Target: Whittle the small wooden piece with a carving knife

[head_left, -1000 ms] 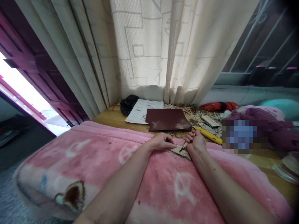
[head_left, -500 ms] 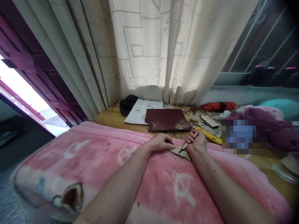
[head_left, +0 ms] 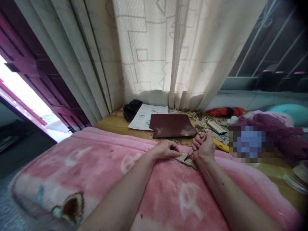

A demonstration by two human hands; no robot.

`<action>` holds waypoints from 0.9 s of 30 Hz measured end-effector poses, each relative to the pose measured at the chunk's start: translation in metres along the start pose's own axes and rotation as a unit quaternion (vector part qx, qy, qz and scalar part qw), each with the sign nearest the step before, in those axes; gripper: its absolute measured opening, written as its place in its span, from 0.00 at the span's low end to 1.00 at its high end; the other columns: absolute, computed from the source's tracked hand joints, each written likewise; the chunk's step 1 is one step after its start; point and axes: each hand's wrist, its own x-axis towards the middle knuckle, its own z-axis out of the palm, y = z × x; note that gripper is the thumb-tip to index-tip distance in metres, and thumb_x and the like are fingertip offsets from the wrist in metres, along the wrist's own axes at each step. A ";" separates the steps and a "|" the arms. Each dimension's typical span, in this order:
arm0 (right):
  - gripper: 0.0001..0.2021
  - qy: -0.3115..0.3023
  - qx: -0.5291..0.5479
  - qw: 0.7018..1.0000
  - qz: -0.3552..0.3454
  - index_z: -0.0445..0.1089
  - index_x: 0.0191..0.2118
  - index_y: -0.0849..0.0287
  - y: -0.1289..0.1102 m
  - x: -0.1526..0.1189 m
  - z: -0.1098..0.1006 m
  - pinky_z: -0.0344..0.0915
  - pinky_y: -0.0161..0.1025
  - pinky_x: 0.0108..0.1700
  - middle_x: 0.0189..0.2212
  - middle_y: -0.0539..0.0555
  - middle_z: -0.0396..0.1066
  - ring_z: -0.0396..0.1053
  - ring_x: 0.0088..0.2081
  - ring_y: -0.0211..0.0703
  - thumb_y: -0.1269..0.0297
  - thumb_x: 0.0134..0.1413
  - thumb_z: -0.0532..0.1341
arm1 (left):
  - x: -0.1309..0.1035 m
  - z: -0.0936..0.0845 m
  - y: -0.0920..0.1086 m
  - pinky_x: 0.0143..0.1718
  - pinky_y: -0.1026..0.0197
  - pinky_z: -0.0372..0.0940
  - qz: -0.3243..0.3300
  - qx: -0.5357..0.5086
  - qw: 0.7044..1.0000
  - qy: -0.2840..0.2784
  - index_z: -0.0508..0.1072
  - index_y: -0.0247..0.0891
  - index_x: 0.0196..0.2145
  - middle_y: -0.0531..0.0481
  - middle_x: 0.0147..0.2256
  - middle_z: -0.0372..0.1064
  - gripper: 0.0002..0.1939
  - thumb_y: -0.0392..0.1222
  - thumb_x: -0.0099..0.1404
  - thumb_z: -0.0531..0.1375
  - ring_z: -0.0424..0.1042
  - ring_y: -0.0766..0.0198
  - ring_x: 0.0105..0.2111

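Head view: what is gripped by the right hand [head_left: 204, 149]?

A slim tool [head_left: 189, 155]. Its pale handle is enclosed by curled fingers, and its dark tip is directed down and toward the left hand [head_left: 166, 149].

And how is the left hand placed?

Bent, with a small patterned piece [head_left: 189, 162] held at its left end by thumb and fingertips. The grip underneath is hidden.

Location of the piece?

Between the hands, at a slant, over the pink blanket [head_left: 163, 183]. The tool tip is seen at its upper face; depth of any cut cannot be told.

What is recorded beyond the hands?

Just past them, a brown sheet [head_left: 172, 125] is laid partly over printed paper [head_left: 141, 116]. A black bag [head_left: 132, 110] is noted beyond the left hand, beside the paper. Shavings [head_left: 202, 120] are scattered beyond the right hand.

Nearest item to the right hand, apart from the tool?

A yellow object [head_left: 220, 145], partly hidden by that hand. Farther off, a pale block [head_left: 216, 127] is seen among the shavings.
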 end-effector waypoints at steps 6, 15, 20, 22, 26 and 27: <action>0.18 -0.059 -0.019 0.998 -0.029 0.51 0.21 0.57 0.002 -0.009 0.006 0.38 0.26 0.08 0.10 0.40 0.43 0.37 0.10 0.29 0.48 0.50 0.51 | -0.001 0.000 0.000 0.23 0.71 0.53 -0.004 0.003 1.000 -0.003 0.72 0.32 0.28 0.53 0.23 0.64 0.14 0.47 0.49 0.60 0.59 0.71 0.24; 0.17 -0.137 -0.027 0.990 0.012 0.51 0.21 0.57 0.001 -0.017 0.013 0.37 0.25 0.08 0.09 0.40 0.43 0.35 0.10 0.28 0.50 0.51 0.51 | -0.002 0.000 0.001 0.23 0.70 0.53 -0.006 -0.022 1.000 -0.018 0.72 0.31 0.28 0.53 0.23 0.64 0.15 0.48 0.49 0.60 0.58 0.71 0.23; 0.18 -0.193 -0.050 0.976 0.084 0.52 0.20 0.57 0.011 -0.020 0.011 0.37 0.24 0.08 0.09 0.40 0.44 0.35 0.10 0.27 0.50 0.50 0.52 | -0.002 0.001 0.004 0.24 0.70 0.53 0.003 -0.031 0.999 -0.020 0.73 0.32 0.30 0.53 0.25 0.66 0.15 0.47 0.50 0.59 0.59 0.71 0.23; 0.18 -0.209 -0.047 0.971 0.104 0.52 0.20 0.58 0.011 -0.019 0.010 0.37 0.25 0.08 0.09 0.40 0.43 0.34 0.10 0.28 0.50 0.51 0.51 | -0.002 0.000 0.005 0.24 0.70 0.53 0.008 -0.024 1.000 -0.019 0.73 0.32 0.30 0.53 0.25 0.66 0.14 0.47 0.51 0.59 0.59 0.71 0.24; 0.18 -0.190 0.003 0.977 0.093 0.51 0.20 0.57 -0.006 -0.013 0.007 0.36 0.25 0.08 0.10 0.40 0.41 0.33 0.11 0.29 0.51 0.52 0.49 | -0.001 0.000 0.005 0.23 0.70 0.52 0.000 0.014 1.000 -0.004 0.73 0.31 0.29 0.53 0.24 0.65 0.14 0.47 0.50 0.59 0.59 0.71 0.23; 0.18 -0.184 0.010 0.980 0.077 0.51 0.20 0.57 -0.011 -0.012 0.006 0.37 0.25 0.08 0.10 0.40 0.41 0.33 0.11 0.29 0.51 0.52 0.49 | -0.001 0.000 0.004 0.22 0.71 0.52 -0.001 0.019 1.000 -0.001 0.73 0.31 0.28 0.53 0.23 0.65 0.14 0.47 0.50 0.60 0.59 0.71 0.23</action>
